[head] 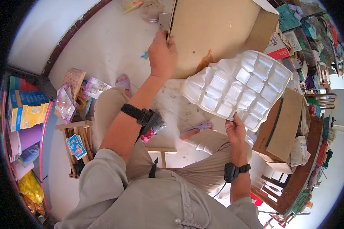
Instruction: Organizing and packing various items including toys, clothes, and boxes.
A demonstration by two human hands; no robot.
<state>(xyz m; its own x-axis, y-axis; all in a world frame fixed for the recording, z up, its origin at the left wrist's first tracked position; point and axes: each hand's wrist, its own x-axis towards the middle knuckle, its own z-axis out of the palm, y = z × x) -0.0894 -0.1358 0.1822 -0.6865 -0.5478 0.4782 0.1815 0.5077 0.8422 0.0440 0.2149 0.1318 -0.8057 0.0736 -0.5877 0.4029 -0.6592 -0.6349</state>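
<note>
My left hand (162,54) grips the near left edge of a large cardboard box (215,25), seen at the top of the head view. My right hand (235,127) pinches the lower rim of a white moulded plastic tray (248,78) with rows of square pockets. The tray is tilted and overlaps the box's lower right part. Beside the tray, an orange-brown translucent item (205,60) lies against the box; I cannot tell what it is.
Packaged goods (67,100) lie at left above a small wooden stool (83,143). A shelf with boxes (31,114) stands farther left. At right, an opened cardboard box (283,126) sits by a cluttered wooden table (301,169). Clear bags (152,11) lie on the floor.
</note>
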